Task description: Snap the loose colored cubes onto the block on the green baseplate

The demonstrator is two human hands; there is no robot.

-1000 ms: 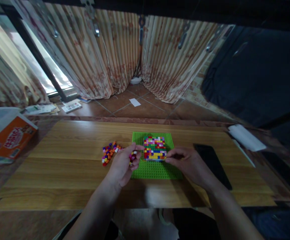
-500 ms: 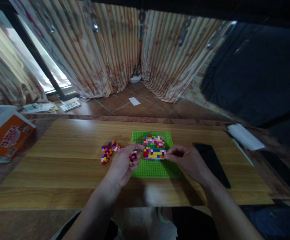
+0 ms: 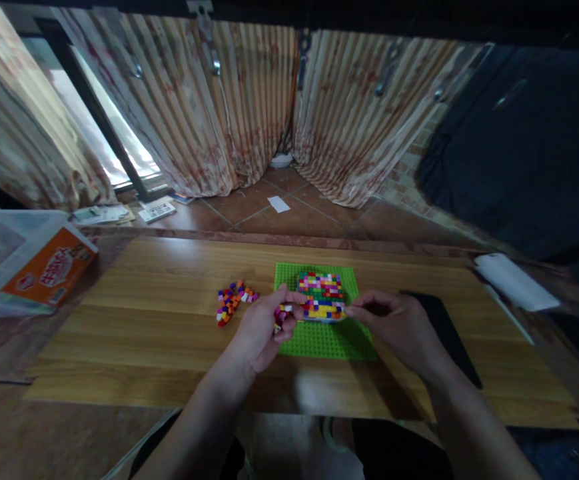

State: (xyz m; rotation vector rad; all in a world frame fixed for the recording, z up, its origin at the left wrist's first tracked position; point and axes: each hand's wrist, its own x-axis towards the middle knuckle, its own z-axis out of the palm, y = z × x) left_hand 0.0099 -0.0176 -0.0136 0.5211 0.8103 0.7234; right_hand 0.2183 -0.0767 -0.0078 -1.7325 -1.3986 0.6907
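A block of many-coloured toy bricks (image 3: pixel 322 295) stands on a green studded baseplate (image 3: pixel 329 343). My left hand (image 3: pixel 268 323) is at its left side, palm turned up and fingers curled around several loose toy bricks (image 3: pixel 282 317) in red, white and purple. The left thumb and forefinger reach towards the block's left edge. At the block's near right corner, my right hand (image 3: pixel 394 320) is closed, thumb and forefinger pinched together. Whatever lies between those fingertips is too small to make out. A pile of loose bricks (image 3: pixel 232 300) lies left of the baseplate.
The wooden table (image 3: pixel 134 333) holds a dark tablet-like slab (image 3: pixel 452 340) right of my right hand. A white object (image 3: pixel 516 281) lies at the far right. Beyond the left end stands a clear plastic bin (image 3: pixel 14 253) with an orange label.
The whole view has shifted, so the table and everything on it appear farther right. Both hands keep nearly the same places beside the brick block.
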